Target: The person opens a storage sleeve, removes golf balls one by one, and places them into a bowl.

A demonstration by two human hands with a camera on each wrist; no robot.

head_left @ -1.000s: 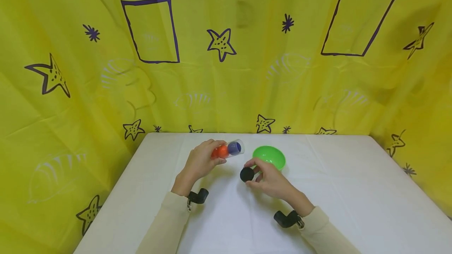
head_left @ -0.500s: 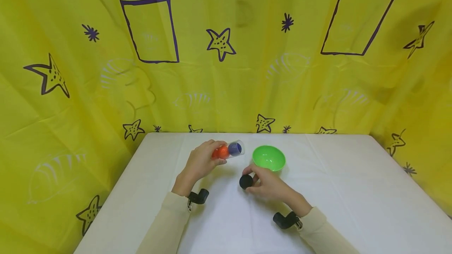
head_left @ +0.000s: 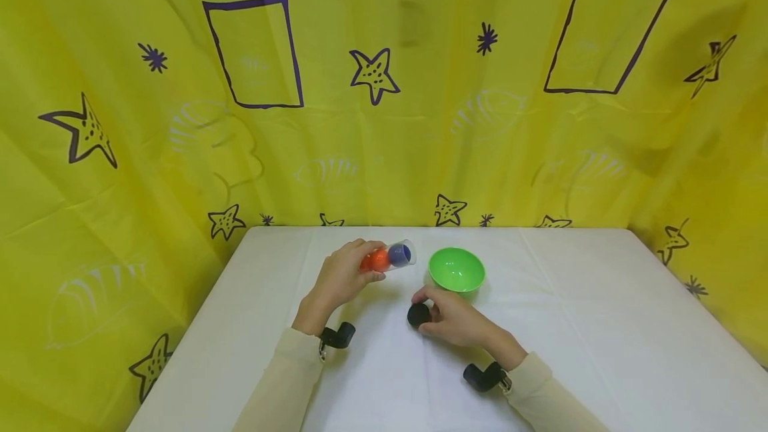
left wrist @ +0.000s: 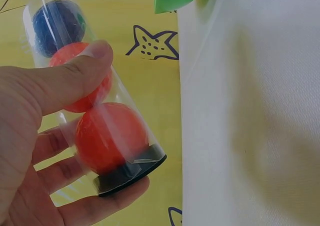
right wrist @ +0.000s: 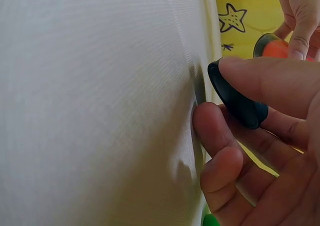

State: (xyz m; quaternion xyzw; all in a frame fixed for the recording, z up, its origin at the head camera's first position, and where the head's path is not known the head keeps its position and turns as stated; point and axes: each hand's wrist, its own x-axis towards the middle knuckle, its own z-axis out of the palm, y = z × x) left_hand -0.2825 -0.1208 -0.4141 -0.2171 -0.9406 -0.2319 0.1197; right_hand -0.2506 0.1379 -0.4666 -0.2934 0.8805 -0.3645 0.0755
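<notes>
My left hand grips a clear plastic tube above the table, tilted with its uncapped end toward the right. Inside it, a dark blue ball lies nearest that end. Behind the blue one are two orange balls, and a black base closes the other end. Between thumb and fingers, my right hand pinches a round black cap, low over the cloth in front of the green bowl. The left wrist view shows the left thumb lying across one orange ball.
A green bowl stands on the white-covered table, just beyond the right hand and right of the tube. A yellow curtain with starfish drawings hangs behind and along both sides. Each wrist wears a black camera mount.
My right hand has moved the black cap down toward the table and nearer to me, away from the bowl. The left hand and tube have stayed almost still.
</notes>
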